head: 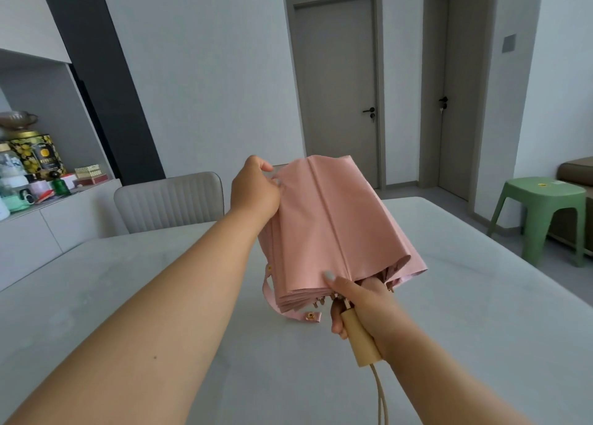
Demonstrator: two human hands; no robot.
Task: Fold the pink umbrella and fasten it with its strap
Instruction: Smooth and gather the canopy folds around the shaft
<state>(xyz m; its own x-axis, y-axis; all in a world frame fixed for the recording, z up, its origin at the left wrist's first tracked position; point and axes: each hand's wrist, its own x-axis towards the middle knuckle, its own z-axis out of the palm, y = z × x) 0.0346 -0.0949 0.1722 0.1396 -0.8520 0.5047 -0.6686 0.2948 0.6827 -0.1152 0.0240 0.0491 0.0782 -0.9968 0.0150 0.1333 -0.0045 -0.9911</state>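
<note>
Gathering the canopy into pleats, by the look of it: pink umbrella [333, 228] collapsed and held in the air above the pale table [481, 296], tip pointing away toward the doors, panels already stacked in flat folds along the near left edge but not yet wrapped round the shaft. Right hand [362, 305] curled round the wooden handle [359, 339], thumb pressed up against the hem of the top panel. Left hand [255, 187] up at the far end, fingertips pinching a fold of fabric near the tip. Strap [288, 310] hanging loose below the stacked folds, its free end with a brass-coloured snap [310, 315] dangling close to the tabletop (whether touching cannot be told); a matching stud seemingly on the left side of the canopy. Cord loop trailing from the handle's butt.

Judged as mid-task: folding nearly done, fastening not begun. Next move likely calling for smoothing the remaining loose panel on the right, twisting the pleats tight round the shaft while the handle grip holds firm, then freeing one hand to catch the strap and draw it round to the stud.

As to writing: patterned tin [37, 153] on the sideboard at left carrying a label, too small and blurred to read; yellow sticker on the green stool [542, 212] likewise illegible. Nothing readable on the umbrella.
</note>
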